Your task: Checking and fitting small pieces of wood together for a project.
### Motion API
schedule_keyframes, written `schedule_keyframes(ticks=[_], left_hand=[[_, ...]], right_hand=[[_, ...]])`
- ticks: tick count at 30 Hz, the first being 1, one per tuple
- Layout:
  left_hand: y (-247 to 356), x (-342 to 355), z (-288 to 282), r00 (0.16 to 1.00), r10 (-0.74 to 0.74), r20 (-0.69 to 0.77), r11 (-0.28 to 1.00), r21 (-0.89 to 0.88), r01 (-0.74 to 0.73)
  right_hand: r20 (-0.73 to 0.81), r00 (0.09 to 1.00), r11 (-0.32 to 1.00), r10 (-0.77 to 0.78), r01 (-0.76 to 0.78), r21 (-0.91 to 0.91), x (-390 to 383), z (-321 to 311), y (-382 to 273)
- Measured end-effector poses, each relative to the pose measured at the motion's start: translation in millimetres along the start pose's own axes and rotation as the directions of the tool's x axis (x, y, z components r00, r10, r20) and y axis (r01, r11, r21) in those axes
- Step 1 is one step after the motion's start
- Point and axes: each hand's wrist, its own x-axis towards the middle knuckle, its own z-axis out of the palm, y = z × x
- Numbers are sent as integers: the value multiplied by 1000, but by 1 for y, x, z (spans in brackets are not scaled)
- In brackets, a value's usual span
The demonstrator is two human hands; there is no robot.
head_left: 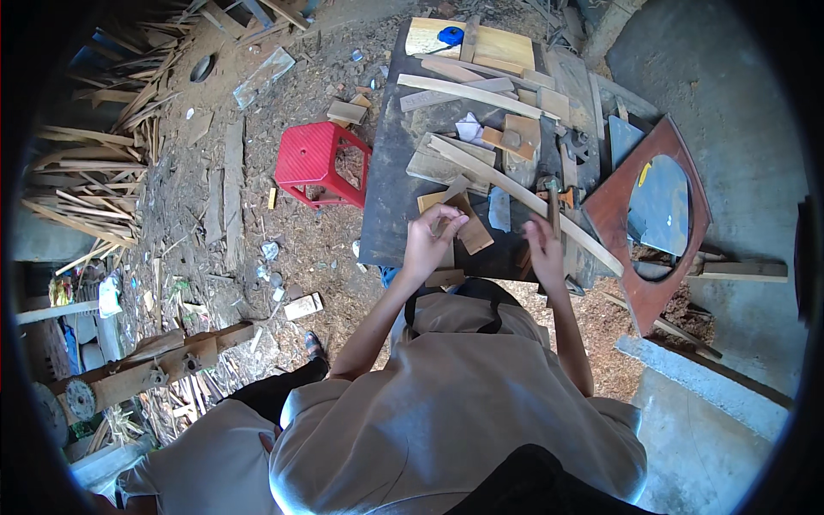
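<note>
Head view: both bare hands are raised over the near part of a dark workbench [382, 193].

Left hand [429, 239]: fingers curled, thumb and forefinger brought close together, just beside a brown board [475, 236]. Cannot tell whether they grip the board or anything small. Board lies aslant near the front of the bench, between the two hands, with a short wood strip [457, 186] at its far end.

Right hand [545, 251]: fingers pointing away from the body, loosely bent, close to the lower end of an upright-looking wooden handle [554, 216]. Contact unclear; cannot tell if the fingers grasp it. Orange tool part [566, 197] just right of the handle.

Bench, farther off: long pale strip [506, 183] running diagonally past the hands and out over the right edge; crumpled white cloth [469, 129]; blue tape measure [449, 35] on a pale board [506, 50] at the far end.

Surroundings: red stool [306, 153] left of the bench; reddish-brown panel [616, 204] with an oval opening, tilted, at right; second person's shirt [202, 463], lower left; heaped wood offcuts [90, 163], far left.
</note>
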Motion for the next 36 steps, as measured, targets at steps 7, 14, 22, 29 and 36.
schedule_keyframes(ticks=[7,14,22,29,36], left_hand=[[25,-7,21,986,170,1,977,130,-168],[46,-9,39,963,249,101,961,97,-259],[63,-1,59,875,433,217,900,-45,-434],[80,2,74,856,439,275,898,-154,-411],[100,4,68,927,133,350,958,-284,-30]], right_hand=[[458,889,654,19,-358,667,-19,11,-87],[378,923,686,-68,-232,690,-27,-7,-94],[96,995,829,-26,-32,558,-48,-29,-100],[-23,1000,875,5,7,483,-65,-43,-104],[35,999,784,15,-33,620,-69,-59,-125]])
